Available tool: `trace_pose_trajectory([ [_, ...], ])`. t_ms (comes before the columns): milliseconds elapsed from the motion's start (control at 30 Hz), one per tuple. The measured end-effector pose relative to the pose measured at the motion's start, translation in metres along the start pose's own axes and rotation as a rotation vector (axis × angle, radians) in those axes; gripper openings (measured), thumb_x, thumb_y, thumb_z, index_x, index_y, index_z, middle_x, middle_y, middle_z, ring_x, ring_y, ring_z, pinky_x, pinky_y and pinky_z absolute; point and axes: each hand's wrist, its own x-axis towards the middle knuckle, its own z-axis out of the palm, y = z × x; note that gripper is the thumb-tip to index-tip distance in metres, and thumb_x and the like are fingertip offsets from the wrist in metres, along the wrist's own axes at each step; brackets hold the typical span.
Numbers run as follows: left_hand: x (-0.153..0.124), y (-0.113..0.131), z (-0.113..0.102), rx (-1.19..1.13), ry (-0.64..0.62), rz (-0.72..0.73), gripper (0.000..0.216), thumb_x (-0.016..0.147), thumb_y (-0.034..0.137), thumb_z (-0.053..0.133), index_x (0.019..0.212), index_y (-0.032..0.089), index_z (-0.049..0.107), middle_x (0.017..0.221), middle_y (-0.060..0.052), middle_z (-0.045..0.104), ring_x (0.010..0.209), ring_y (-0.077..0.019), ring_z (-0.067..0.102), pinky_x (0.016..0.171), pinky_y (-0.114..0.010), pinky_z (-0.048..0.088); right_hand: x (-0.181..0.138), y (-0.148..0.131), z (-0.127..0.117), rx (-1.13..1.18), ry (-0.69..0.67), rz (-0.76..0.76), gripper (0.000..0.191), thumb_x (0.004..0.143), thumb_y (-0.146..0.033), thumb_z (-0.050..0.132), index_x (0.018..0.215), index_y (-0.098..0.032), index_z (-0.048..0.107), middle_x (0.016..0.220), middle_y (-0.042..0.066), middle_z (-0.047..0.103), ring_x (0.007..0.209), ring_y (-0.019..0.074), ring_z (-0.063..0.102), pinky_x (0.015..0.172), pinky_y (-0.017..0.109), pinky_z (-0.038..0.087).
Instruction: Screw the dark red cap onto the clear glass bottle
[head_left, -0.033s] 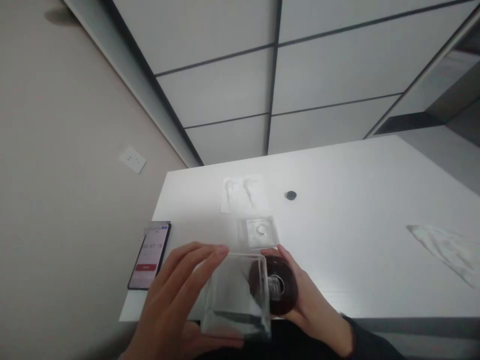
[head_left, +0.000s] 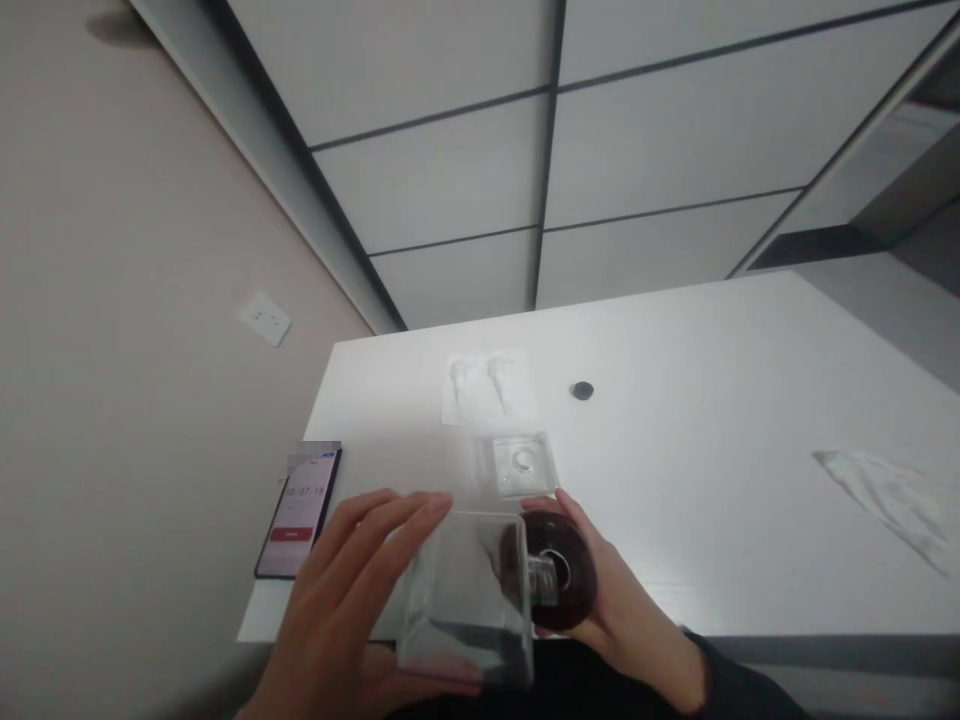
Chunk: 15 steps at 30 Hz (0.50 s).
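Head view: left hand [head_left: 345, 610] grips clear box [head_left: 465, 600]; right hand [head_left: 630, 620] clasps dark disc [head_left: 559, 570]; phone [head_left: 298, 512] timer digits blurred.

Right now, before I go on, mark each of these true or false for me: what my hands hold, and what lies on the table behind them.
1. The left hand grips a clear plastic box. True.
2. The right hand is empty. False: it holds a dark round object against the box.
3. A phone lies at the table's left edge with its screen lit. True.
4. The phone lies under the crumpled clear wrapping. False: the wrapping lies far to the right, apart from it.
5. A small dark disc sits alone on the white table. True.
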Motion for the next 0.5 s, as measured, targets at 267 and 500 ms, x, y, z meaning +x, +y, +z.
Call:
trace_pose_trajectory([
  [267,-0.024,-0.014,0.013,-0.294,-0.141,-0.21,0.078,0.089,0.054,0.087,0.155,0.042,0.047,0.144,-0.007,0.07,0.128,-0.0321,0.072,0.106,-0.043,0.064,-0.007,0.006,0.006,0.072,0.034,0.087,0.112,0.089,-0.057,0.083,0.172,-0.028,0.015,0.156,0.021,0.06,0.138,0.0398,0.066,0.119,0.056,0.05],
  [500,-0.025,-0.053,0.057,-0.714,-0.011,-0.524,0.069,0.09,0.033,0.085,0.148,0.034,0.048,0.148,-0.009,0.06,0.134,-0.031,0.068,0.116,-0.051,0.056,-0.016,0.015,0.016,0.157,0.106,0.204,0.103,0.078,-0.05,0.091,0.164,-0.03,0.038,0.145,0.017,0.068,0.127,0.0423,0.072,0.113,0.059,0.056],
])
